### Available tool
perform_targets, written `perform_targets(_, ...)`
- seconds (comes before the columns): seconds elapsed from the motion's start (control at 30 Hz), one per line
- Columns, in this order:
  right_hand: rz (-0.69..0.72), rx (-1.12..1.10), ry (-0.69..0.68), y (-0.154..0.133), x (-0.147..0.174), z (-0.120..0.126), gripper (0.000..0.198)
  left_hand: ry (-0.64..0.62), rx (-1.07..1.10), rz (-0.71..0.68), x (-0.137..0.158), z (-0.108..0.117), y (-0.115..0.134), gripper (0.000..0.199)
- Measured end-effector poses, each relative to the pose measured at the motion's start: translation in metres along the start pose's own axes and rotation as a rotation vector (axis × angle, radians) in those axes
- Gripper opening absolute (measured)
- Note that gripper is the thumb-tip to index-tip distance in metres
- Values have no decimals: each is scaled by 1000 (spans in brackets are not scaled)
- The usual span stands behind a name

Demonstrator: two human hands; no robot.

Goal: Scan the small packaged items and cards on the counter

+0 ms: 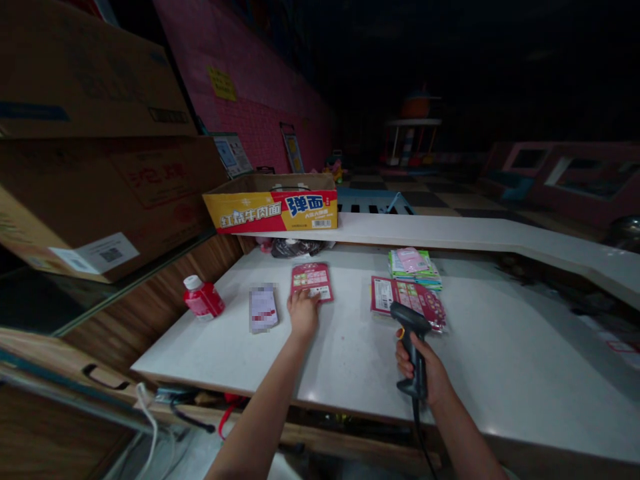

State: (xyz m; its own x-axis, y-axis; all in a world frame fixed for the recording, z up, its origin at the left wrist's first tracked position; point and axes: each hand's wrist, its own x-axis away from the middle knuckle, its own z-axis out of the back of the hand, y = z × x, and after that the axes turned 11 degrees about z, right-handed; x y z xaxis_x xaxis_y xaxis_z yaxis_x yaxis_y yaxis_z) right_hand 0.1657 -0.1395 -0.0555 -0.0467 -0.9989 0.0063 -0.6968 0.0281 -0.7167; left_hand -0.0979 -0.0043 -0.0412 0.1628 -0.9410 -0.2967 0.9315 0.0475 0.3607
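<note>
My left hand (303,312) rests on the lower edge of a flat dark-red packet (311,275), its fingers apart and pressing on the surface. A printed label with a barcode shows beside the fingertips. In my right hand (425,363) is a black handheld barcode scanner (414,333), gripped by its handle, its cable hanging past the counter edge. Just beyond the scanner lies a stack of similar red packets (407,297) in clear wrap. Behind that sits a pile of green and pink packets (414,263). A pixelated phone-like item (263,308) lies left of my left hand.
A red bottle with a white cap (203,298) stands on the white counter (345,367) at left. On the raised ledge (425,230) is an open yellow-and-red noodle carton (275,210). Large cardboard boxes (105,193) are stacked at left. A dark bundle (297,248) sits under the ledge.
</note>
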Motion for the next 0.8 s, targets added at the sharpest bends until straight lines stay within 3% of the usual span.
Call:
perform_targets(0.3,-30,-31,-10,-1,-1,2,33,-48,181,17,-6,-7,-8,33)
perform_targets(0.53,-10,-83,16,-2,-1,4,31,-8,142,-51,-5,-4,-2,37)
perform_targets(0.67,16,-129,25,-4,-2,4,31,-18,157,-168,2,-7,19,34)
perform_targets(0.8,20,-161,16,-4,-4,5,33,-189,322,-130,4,-21,67,26)
